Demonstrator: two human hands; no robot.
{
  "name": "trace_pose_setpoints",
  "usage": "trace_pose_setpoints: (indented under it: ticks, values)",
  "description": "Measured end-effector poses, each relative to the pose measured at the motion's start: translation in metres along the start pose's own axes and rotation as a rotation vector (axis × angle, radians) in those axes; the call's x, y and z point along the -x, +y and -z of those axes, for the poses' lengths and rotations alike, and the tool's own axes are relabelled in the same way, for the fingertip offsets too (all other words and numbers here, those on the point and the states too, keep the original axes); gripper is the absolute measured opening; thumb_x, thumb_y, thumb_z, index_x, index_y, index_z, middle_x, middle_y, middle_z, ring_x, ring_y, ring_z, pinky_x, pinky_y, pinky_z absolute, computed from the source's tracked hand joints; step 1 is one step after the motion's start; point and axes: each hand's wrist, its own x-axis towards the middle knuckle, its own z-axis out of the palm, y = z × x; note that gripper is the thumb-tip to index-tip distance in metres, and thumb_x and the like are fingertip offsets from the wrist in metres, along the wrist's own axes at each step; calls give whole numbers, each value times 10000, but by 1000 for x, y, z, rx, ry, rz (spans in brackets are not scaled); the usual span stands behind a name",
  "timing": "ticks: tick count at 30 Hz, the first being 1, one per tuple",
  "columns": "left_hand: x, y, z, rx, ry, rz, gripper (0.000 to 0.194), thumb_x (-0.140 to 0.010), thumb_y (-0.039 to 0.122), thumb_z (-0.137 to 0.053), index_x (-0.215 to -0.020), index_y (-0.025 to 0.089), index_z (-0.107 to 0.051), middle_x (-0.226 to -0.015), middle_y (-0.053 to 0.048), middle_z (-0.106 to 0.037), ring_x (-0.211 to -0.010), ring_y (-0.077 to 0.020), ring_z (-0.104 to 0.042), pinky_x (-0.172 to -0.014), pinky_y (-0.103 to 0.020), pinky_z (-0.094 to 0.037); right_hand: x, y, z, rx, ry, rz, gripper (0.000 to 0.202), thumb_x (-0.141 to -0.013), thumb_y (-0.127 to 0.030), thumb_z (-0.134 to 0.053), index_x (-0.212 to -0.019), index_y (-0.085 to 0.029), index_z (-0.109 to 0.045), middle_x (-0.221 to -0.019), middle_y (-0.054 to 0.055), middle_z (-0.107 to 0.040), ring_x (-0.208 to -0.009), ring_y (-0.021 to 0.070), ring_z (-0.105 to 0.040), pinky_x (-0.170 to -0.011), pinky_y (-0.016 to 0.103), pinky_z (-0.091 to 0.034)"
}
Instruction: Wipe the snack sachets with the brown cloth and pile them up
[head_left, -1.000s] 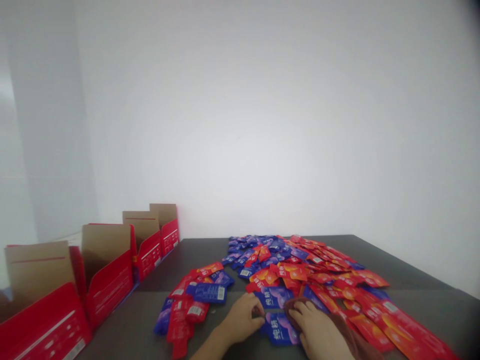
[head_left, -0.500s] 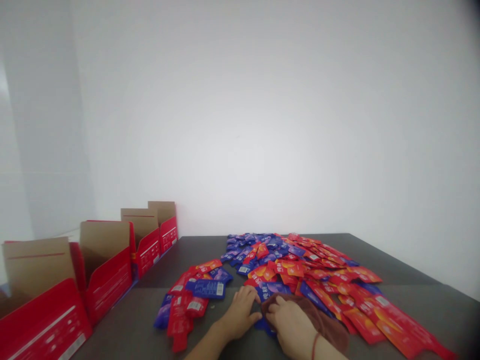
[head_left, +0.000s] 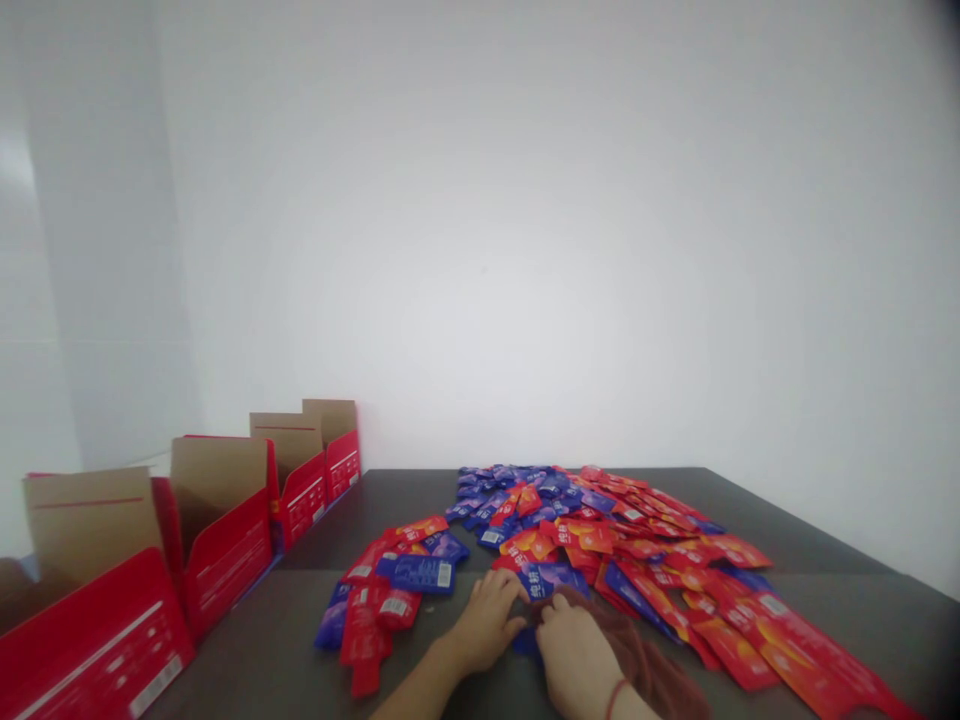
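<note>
My left hand (head_left: 489, 622) rests with fingers bent at the near edge of a blue packet (head_left: 551, 580) in front of the large pile; whether it grips the packet is unclear. Beside it on the right, my right hand (head_left: 570, 640) has its fingers closed on a brown cloth (head_left: 645, 655), which trails toward the lower right. Part of another blue packet (head_left: 526, 642) shows between the hands. Left of my left hand lies a smaller group of packets, with a blue one (head_left: 417, 574) on top of red ones (head_left: 365, 630).
Open red boxes (head_left: 229, 560) with raised brown flaps stand in a row along the left side of the dark table (head_left: 300, 600). A large pile of red (head_left: 780, 640) and blue packets (head_left: 480, 490) spreads from the back to the right. A white wall stands behind.
My right hand has shifted slightly left and pulled its fingers in on the cloth. The cloth now reaches a little further to the lower right. The whole view has moved slightly.
</note>
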Motion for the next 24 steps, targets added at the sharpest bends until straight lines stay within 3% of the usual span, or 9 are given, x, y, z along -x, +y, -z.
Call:
trace_pose_setpoints:
  ticks: [4, 11, 19, 21, 24]
  values:
    - [1, 0, 0, -42, 9, -19, 281, -807, 123, -541, -1039, 279, -509, -1200, 13, -493, -1152, -193, -417, -981, -340, -306, -1, -12, -2, -27, -16, 61, 386, -850, -57, -426, -1150, -114, -663, -1106, 157, -676, -1061, 278, -566, -801, 368, -460]
    - [3, 3, 2, -87, -29, -51, 345, -809, 119, -492, -1110, 286, -490, -1257, -8, -474, -1194, -219, -391, -997, -373, -299, 24, 25, -6, -52, -14, 35, 391, -834, -44, -420, -1066, -175, -706, -1100, 112, -683, -1051, 284, -570, -776, 371, -450]
    - [1, 4, 3, -152, -77, -55, 322, -842, 116, -434, -1123, 266, -474, -1269, -32, -457, -1183, -225, -392, -983, -373, -315, -3, -23, -7, -87, -5, 110, 358, -841, -72, -430, -1061, -115, -710, -1063, 154, -691, -1024, 294, -578, -734, 373, -440]
    - [1, 4, 4, -147, -75, -63, 318, -844, 122, -433, -1126, 264, -473, -1266, -35, -459, -1182, -226, -393, -984, -373, -317, -4, -23, -7, -99, -4, 113, 357, -834, -81, -449, -1075, -141, -706, -1074, 137, -693, -1029, 285, -581, -744, 368, -447]
    - [3, 3, 4, -115, -60, -78, 352, -821, 120, -463, -1136, 278, -470, -1268, -22, -456, -1206, -217, -379, -1007, -374, -301, 5, -3, -6, -99, -8, 80, 354, -803, -63, -466, -1028, -161, -721, -1034, 125, -705, -1007, 288, -596, -755, 368, -463]
